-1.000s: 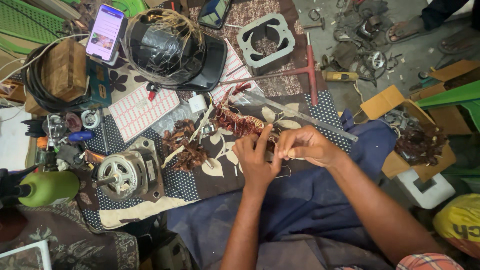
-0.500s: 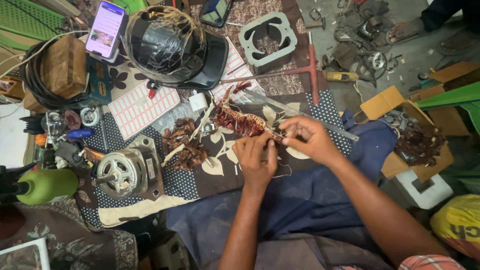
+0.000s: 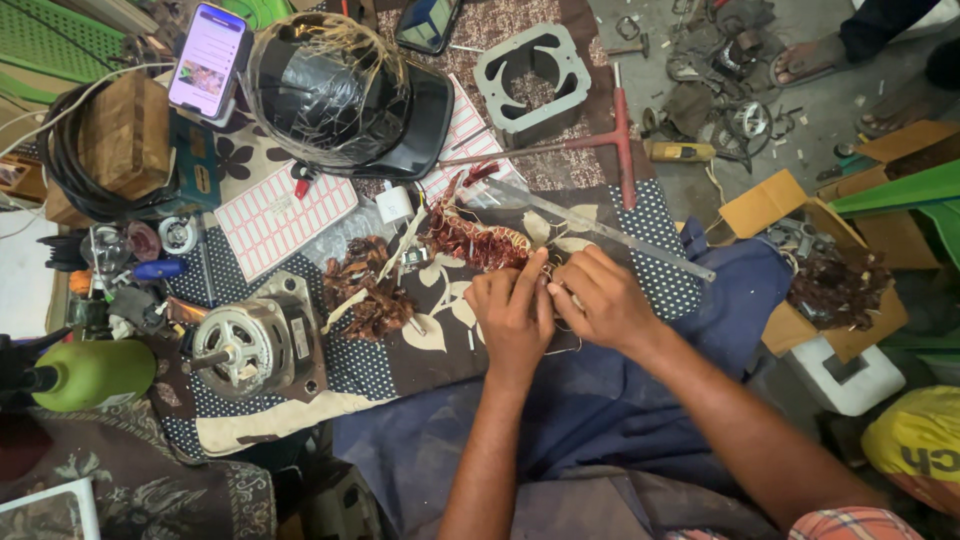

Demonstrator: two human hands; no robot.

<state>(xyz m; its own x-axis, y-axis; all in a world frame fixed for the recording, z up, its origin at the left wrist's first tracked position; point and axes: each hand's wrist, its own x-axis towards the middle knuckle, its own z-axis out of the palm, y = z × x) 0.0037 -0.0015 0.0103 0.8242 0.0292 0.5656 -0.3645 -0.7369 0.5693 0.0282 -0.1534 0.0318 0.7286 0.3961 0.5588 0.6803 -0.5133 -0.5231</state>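
Head view: a person sitting over a cluttered patterned cloth (image 3: 400, 350), both bare hands meeting at the centre of the frame.
Left hand (image 3: 512, 318): fingers curling together and pinching the near end of a reddish-brown bundle of coiled copper wire (image 3: 478, 240).
Right hand (image 3: 600, 300): closing on the same end of the wire bundle, fingertips touching those of the left hand; exactly what is pinched between them is hidden.
Wire bundle: lying just above the hands, stretching toward the upper left of centre.
Loose wire scrap: a second dark reddish heap of tangled wire (image 3: 365, 295) sitting left of the hands, apart from them.
Motor: a grey metal electric motor with a round face and shaft (image 3: 250, 345) resting at lower left on the cloth.
Upper frame: a black helmet draped with thin wire strands (image 3: 345, 90), a grey square metal frame with a round opening (image 3: 530, 75) and a lit smartphone (image 3: 208, 58).
Right of centre: a red T-handled tool (image 3: 610, 140) lying across the cloth.
Far right: a brown cardboard box holding more dark wire (image 3: 835, 290).
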